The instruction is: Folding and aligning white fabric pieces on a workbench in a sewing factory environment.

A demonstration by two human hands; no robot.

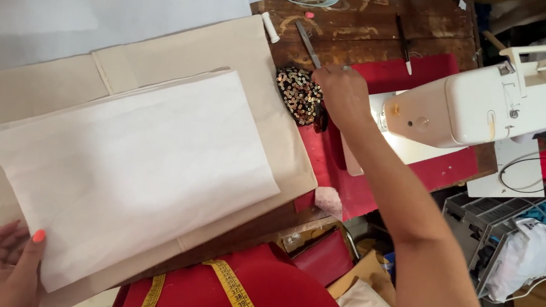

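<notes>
My left hand (3,264) rests at the near left corner of a folded white fabric piece (131,166), thumb on its edge. The white piece lies on larger beige fabric (183,45) spread over the wooden table (366,22). My right hand (342,93) reaches across to the table's far side, fingers closed beside a round pincushion full of pins (298,94) and just below a metal tool (309,43). Whether the fingers pinch a pin is hidden.
A white sewing machine (491,101) stands at the right on red cloth (385,171). A dark pen (404,42) and a white chalk stick (270,28) lie on the wood. A yellow tape measure (236,297) hangs over my red garment. A wire basket (518,244) holds cloth scraps.
</notes>
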